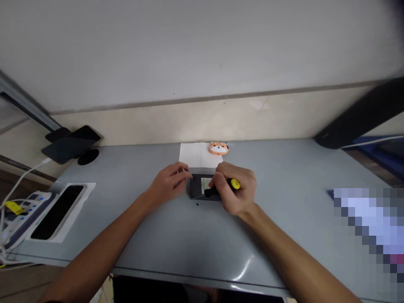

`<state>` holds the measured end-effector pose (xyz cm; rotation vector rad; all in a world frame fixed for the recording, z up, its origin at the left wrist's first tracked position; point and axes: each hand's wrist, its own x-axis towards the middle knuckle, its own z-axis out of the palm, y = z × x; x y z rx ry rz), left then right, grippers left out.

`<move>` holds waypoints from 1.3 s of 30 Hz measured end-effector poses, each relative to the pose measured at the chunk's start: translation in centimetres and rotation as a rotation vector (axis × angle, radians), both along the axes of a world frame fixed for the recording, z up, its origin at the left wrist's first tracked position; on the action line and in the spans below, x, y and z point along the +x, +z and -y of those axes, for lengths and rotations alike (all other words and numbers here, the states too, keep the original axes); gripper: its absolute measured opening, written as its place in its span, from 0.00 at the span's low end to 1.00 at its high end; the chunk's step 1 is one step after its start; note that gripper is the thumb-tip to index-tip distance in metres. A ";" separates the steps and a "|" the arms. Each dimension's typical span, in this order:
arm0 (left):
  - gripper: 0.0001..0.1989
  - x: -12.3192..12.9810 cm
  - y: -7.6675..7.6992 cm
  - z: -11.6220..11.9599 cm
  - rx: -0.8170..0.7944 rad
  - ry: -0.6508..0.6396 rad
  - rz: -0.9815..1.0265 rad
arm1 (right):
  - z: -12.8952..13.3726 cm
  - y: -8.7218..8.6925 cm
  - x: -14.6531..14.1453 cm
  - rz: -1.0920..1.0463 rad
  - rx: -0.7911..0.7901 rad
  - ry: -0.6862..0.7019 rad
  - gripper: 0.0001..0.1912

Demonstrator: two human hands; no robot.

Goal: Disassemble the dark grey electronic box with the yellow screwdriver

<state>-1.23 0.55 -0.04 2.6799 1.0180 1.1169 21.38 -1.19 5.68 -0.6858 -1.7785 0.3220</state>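
Observation:
A flat black electronic box (196,188) with a white-green label (205,185) and vent slots along its near edge lies on the grey table. At its left end, my left hand (172,182) has bent fingers, their tips against the far corner. My right hand (238,189) is closed around a screwdriver (235,184) with a black and yellow handle, held over the box's right part. The hand covers that end of the box, and the screwdriver's tip is hard to make out. A tiny dark piece, perhaps a screw (197,204), lies just in front of the box.
Behind the box are a folded white paper (194,155) and an orange animal-faced case (219,148). On the left are a phone (59,212) on paper, a power strip (27,214) with cables, and a phone on a stand (72,143). A black cylinder (362,113) stands back right.

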 end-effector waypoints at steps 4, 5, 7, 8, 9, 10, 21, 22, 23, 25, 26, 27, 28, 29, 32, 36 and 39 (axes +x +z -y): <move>0.13 0.1 0.6 0.3 -0.022 -0.015 0.029 | 0.0 0.1 0.0 0.031 0.034 0.005 0.19; 0.13 0.2 1.0 0.5 -0.046 -0.035 0.042 | 0.0 0.2 0.0 0.033 0.037 0.004 0.19; 0.13 0.4 2.0 1.2 -0.137 -0.093 0.038 | -0.1 0.4 0.3 0.013 0.022 -0.003 0.19; 0.16 0.6 2.5 1.6 -0.212 -0.115 0.001 | -0.1 0.5 0.4 -0.006 0.006 -0.012 0.19; 0.22 0.8 2.8 1.9 -0.284 -0.135 -0.057 | -0.2 0.5 0.6 -0.026 -0.015 -0.027 0.20; 0.27 0.9 2.9 2.1 -0.325 -0.140 -0.096 | -0.2 0.5 0.9 -0.046 -0.038 -0.048 0.20; 0.15 1.0 0.6 1.1 -0.434 0.007 0.067 | -1.4 0.4 1.8 -0.409 -0.168 -0.246 0.19; 0.14 1.2 0.7 1.1 -0.460 0.021 0.094 | -1.6 0.5 1.7 -0.448 -0.154 -0.265 0.20; 0.13 1.3 0.8 1.2 -0.495 0.043 0.122 | -1.7 0.5 1.7 -0.474 -0.142 -0.279 0.20; 0.14 1.7 0.9 1.3 -0.580 0.102 0.174 | -1.9 0.6 1.6 -0.485 -0.134 -0.295 0.20; 0.15 1.9 0.9 1.4 -0.613 0.132 0.196 | -1.9 0.6 1.5 -0.469 -0.140 -0.304 0.20; 0.16 2.0 0.9 1.4 -0.630 0.157 0.217 | -1.9 0.6 1.5 -0.444 -0.150 -0.313 0.20; 0.18 2.2 0.8 1.4 -0.631 0.177 0.236 | -1.8 0.6 1.5 -0.415 -0.165 -0.320 0.20; 0.19 2.3 0.7 1.4 -0.624 0.194 0.252 | -1.8 0.5 1.5 -0.387 -0.183 -0.321 0.20; 0.24 2.5 0.4 1.3 -0.615 0.254 0.303 | -1.8 0.4 1.4 -0.333 -0.238 -0.307 0.19; 0.28 2.4 0.2 1.0 -0.661 0.244 0.374 | -2.1 0.1 1.3 -0.325 -0.256 -0.316 0.18; 0.26 2.2 0.3 0.9 -0.672 0.237 0.429 | -2.2 0.0 1.2 -0.317 -0.265 -0.337 0.18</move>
